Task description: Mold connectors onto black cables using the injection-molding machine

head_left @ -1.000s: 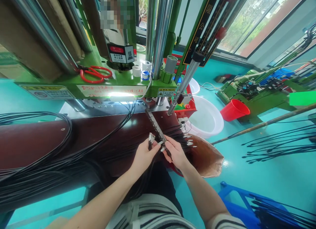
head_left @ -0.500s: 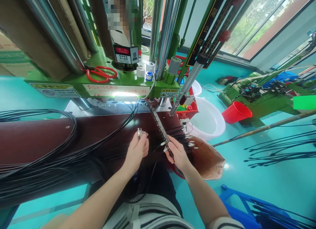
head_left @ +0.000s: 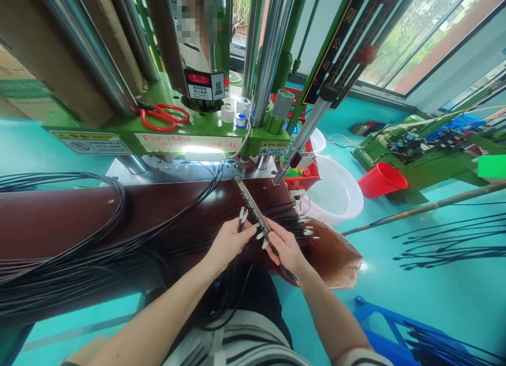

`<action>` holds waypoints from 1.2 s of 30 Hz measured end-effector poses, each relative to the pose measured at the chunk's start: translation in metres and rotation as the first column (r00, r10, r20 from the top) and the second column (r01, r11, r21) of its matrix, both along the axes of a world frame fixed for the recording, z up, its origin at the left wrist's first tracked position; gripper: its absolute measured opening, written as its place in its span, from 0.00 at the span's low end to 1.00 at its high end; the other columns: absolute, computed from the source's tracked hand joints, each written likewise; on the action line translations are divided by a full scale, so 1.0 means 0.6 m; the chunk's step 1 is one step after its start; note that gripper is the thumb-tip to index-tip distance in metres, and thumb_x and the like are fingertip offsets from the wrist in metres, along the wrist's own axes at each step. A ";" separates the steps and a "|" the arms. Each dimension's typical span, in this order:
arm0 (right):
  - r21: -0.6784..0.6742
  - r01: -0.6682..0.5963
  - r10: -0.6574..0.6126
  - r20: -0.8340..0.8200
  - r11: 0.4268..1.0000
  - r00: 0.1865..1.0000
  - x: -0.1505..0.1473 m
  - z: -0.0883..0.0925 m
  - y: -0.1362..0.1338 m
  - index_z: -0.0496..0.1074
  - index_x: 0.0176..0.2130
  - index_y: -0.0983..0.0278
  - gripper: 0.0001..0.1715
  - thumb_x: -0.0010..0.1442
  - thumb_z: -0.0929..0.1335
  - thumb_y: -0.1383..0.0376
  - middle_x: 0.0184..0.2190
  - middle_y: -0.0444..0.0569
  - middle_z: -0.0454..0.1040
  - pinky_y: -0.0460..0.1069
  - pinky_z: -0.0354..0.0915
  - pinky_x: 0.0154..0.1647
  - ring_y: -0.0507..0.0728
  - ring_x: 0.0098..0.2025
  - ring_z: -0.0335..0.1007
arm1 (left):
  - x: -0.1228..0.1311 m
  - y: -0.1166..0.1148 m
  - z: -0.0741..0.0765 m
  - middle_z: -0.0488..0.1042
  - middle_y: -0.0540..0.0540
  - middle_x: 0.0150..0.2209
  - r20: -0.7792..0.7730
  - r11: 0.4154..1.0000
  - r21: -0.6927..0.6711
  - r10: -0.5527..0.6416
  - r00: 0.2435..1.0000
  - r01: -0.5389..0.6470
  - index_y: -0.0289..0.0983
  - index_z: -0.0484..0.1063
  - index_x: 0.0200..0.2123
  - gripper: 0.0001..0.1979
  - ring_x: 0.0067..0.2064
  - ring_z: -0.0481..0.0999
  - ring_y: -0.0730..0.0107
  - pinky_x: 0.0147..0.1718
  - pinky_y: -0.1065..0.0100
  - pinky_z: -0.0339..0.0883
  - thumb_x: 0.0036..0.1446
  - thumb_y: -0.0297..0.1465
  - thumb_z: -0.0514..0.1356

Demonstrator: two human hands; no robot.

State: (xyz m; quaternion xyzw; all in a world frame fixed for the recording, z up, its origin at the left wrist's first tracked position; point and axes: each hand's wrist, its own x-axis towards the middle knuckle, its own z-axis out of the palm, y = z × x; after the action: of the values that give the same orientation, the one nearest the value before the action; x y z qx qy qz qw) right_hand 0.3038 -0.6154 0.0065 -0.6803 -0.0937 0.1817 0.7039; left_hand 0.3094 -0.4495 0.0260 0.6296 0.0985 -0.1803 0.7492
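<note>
My right hand (head_left: 285, 246) is closed round the lower end of a long slotted metal bar (head_left: 250, 201), which slants up and left over the brown table. Small silvery connectors stick out of the bar's left side near my right fingers. My left hand (head_left: 231, 240) pinches a few black cables with silvery plug ends (head_left: 242, 215) pointing upward. Its thumb and fingertips reach the bar's left edge, beside the connectors there; whether they touch is hard to tell. Black cables hang below my hands into my lap.
A green press (head_left: 166, 139) with a lit lamp stands ahead, red-handled scissors (head_left: 168, 116) on its ledge. Black cable bundles (head_left: 118, 245) cover the table's left. More plug-ended cables (head_left: 306, 230) lie right, above a brown paper-lined container (head_left: 336, 258). A white tub (head_left: 336, 187) stands beyond.
My left hand has moved right, bringing its cable plugs up to the bar. The bar's far end has swung slightly left, while my right hand keeps its grip.
</note>
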 end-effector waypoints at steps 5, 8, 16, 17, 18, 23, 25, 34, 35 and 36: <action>-0.145 0.017 -0.008 0.061 0.989 0.998 -0.009 -0.005 0.007 0.56 0.59 0.61 0.28 0.61 0.60 0.57 0.19 0.39 0.62 0.40 0.50 0.11 0.44 0.13 0.54 | -0.004 0.001 -0.006 0.54 0.58 0.14 0.129 0.990 0.140 0.016 0.992 -0.035 0.36 0.60 0.22 0.13 0.15 0.51 0.82 0.14 0.76 0.47 0.47 0.39 0.58; -0.066 0.059 -0.059 -0.003 0.996 0.998 -0.007 -0.003 0.008 0.59 0.57 0.63 0.28 0.60 0.62 0.57 0.19 0.40 0.63 0.40 0.47 0.10 0.44 0.12 0.53 | -0.003 0.005 -0.008 0.60 0.54 0.17 0.214 0.981 0.165 0.065 0.975 -0.101 0.35 0.63 0.25 0.15 0.17 0.57 0.80 0.16 0.75 0.53 0.53 0.41 0.52; 0.101 0.112 -0.105 -0.078 0.989 0.991 -0.001 -0.006 0.000 0.60 0.56 0.63 0.26 0.59 0.62 0.57 0.17 0.40 0.64 0.40 0.44 0.09 0.43 0.11 0.51 | -0.002 0.020 0.005 0.54 0.59 0.14 0.219 0.962 0.084 0.236 0.947 -0.259 0.38 0.59 0.31 0.12 0.15 0.50 0.82 0.13 0.78 0.46 0.55 0.41 0.51; 0.104 0.095 -0.087 -0.071 0.990 0.994 -0.002 -0.006 0.000 0.61 0.56 0.63 0.26 0.59 0.63 0.58 0.17 0.40 0.64 0.40 0.44 0.09 0.43 0.11 0.51 | -0.003 0.020 0.006 0.53 0.59 0.13 0.169 0.985 0.062 0.147 0.974 -0.160 0.37 0.59 0.29 0.12 0.15 0.49 0.83 0.13 0.78 0.45 0.54 0.41 0.52; 0.107 0.077 -0.071 -0.064 0.991 0.995 -0.003 -0.006 -0.001 0.61 0.56 0.64 0.26 0.59 0.63 0.58 0.18 0.40 0.64 0.40 0.43 0.09 0.43 0.11 0.50 | -0.003 0.020 0.006 0.52 0.59 0.12 0.115 0.998 0.031 0.059 0.992 -0.063 0.37 0.59 0.26 0.13 0.14 0.47 0.83 0.13 0.78 0.44 0.54 0.41 0.52; 0.109 0.039 -0.036 -0.036 0.993 0.999 -0.006 -0.002 -0.003 0.61 0.55 0.65 0.27 0.59 0.63 0.57 0.20 0.42 0.65 0.41 0.43 0.09 0.43 0.11 0.51 | 0.000 0.022 0.009 0.49 0.59 0.10 -0.037 0.987 -0.123 -0.107 0.994 0.102 0.35 0.60 0.22 0.16 0.13 0.43 0.85 0.13 0.78 0.39 0.52 0.42 0.54; 0.100 0.030 -0.027 -0.029 0.994 0.999 -0.005 -0.002 -0.004 0.61 0.55 0.65 0.27 0.59 0.63 0.57 0.20 0.41 0.65 0.41 0.43 0.09 0.43 0.11 0.51 | 0.002 0.024 0.011 0.49 0.59 0.10 -0.045 0.985 -0.137 -0.109 0.993 0.102 0.35 0.60 0.21 0.17 0.13 0.44 0.85 0.13 0.78 0.40 0.51 0.42 0.54; -0.050 -0.042 0.043 0.031 0.998 0.999 -0.006 -0.009 -0.005 0.58 0.58 0.63 0.28 0.61 0.62 0.58 0.17 0.39 0.62 0.40 0.48 0.10 0.43 0.12 0.52 | 0.003 0.021 0.005 0.48 0.60 0.10 -0.035 0.997 -0.025 -0.070 0.997 0.069 0.36 0.59 0.20 0.17 0.13 0.43 0.85 0.12 0.77 0.38 0.51 0.42 0.54; -0.044 -0.037 0.038 0.017 0.998 0.999 -0.005 -0.008 -0.003 0.58 0.58 0.63 0.28 0.60 0.62 0.58 0.18 0.39 0.62 0.40 0.47 0.10 0.43 0.12 0.52 | 0.004 0.023 0.005 0.50 0.59 0.11 0.004 0.999 0.005 -0.054 0.999 0.054 0.35 0.60 0.21 0.17 0.13 0.46 0.84 0.13 0.77 0.41 0.51 0.43 0.54; -0.025 -0.026 0.026 -0.003 0.999 1.000 -0.005 -0.007 -0.002 0.59 0.57 0.63 0.27 0.60 0.62 0.57 0.18 0.40 0.63 0.40 0.47 0.10 0.43 0.12 0.52 | 0.006 0.026 0.005 0.55 0.57 0.12 0.058 0.999 0.036 -0.023 0.998 0.021 0.35 0.62 0.22 0.17 0.14 0.50 0.83 0.13 0.77 0.45 0.51 0.43 0.54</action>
State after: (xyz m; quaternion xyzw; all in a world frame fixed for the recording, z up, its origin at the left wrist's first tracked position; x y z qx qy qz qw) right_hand 0.3008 -0.6168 0.0020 -0.6877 -0.0993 0.1926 0.6929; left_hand 0.3129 -0.4342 0.0290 0.6487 0.0728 -0.1683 0.7386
